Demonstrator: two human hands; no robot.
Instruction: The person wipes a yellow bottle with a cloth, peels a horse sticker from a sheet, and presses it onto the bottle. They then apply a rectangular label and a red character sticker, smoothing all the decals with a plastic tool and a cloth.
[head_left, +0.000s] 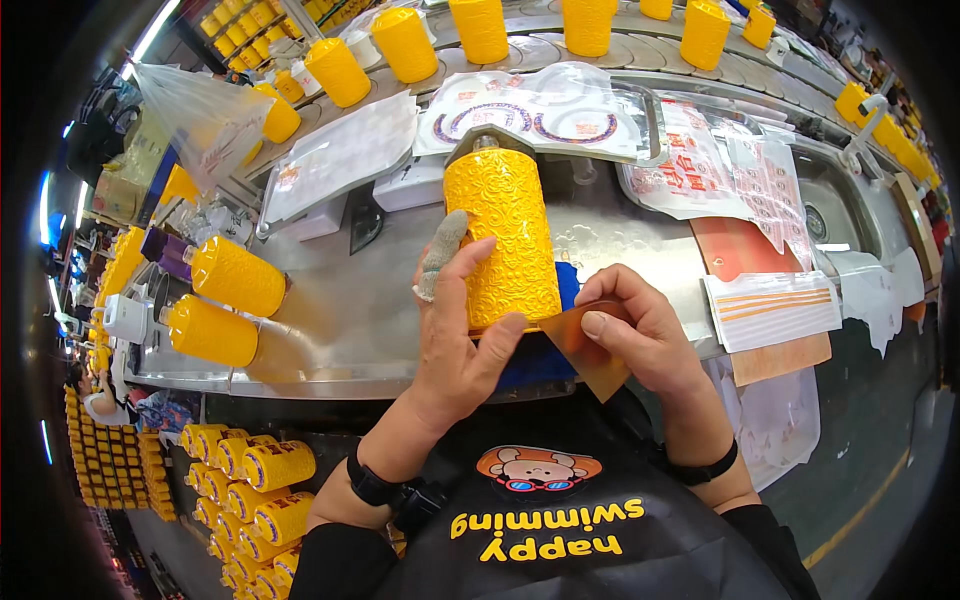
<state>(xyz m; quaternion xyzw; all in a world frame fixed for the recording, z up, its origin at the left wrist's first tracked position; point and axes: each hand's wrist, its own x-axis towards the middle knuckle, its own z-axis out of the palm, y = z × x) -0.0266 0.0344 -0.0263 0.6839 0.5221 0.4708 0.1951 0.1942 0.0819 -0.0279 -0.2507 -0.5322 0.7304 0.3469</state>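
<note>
Label-fitting looks to be the step in hand. Near the body, the right hand has its fingers pinched on an orange sheet at the cylinder's base. The left hand, wrist bent upward, has fingers clamped on the yellow embossed cylinder, upright over the steel tabletop. Next comes pressing the sheet squarely on.

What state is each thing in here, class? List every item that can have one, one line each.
Yellow embossed cylinder: upright on the steel table, gripped.
Left hand: closed round the cylinder, one finger wrapped in a grey cot.
Right hand: pinching an orange sheet at the cylinder's base.
Two yellow cylinders at left: lying on their sides.
Back-row cylinders: standing upright.
Clear plastic bag: open, puffed.
</note>
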